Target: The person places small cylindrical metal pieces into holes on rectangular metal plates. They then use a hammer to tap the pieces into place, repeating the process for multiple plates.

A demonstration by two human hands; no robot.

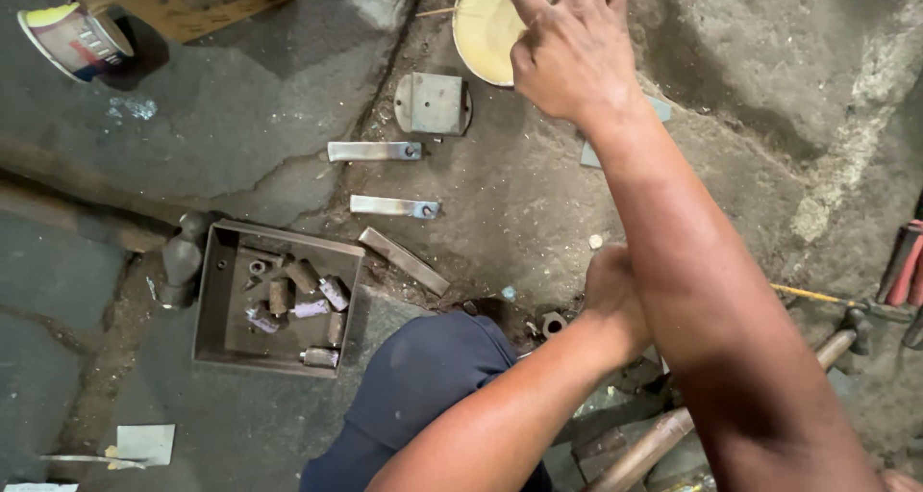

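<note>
Cracked concrete floor [240, 136] of a workshop, seen from above. The right hand [567, 50] reached forward, fingers spread loosely over a round tin of yellow paste [486, 25], resting on its rim. The left hand [611, 295] lay low behind the right forearm; its grip could not be told. A metal tray [216, 300] of small cylinders [308, 304] sat left, flat metal strips [375, 151] beside it.

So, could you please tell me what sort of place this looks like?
Probably a small metalworking workshop, worked at floor level: flat steel strips on cracked concrete floor, a rusty metal tray of short cylindrical parts, a wooden-handled hammer.
</note>
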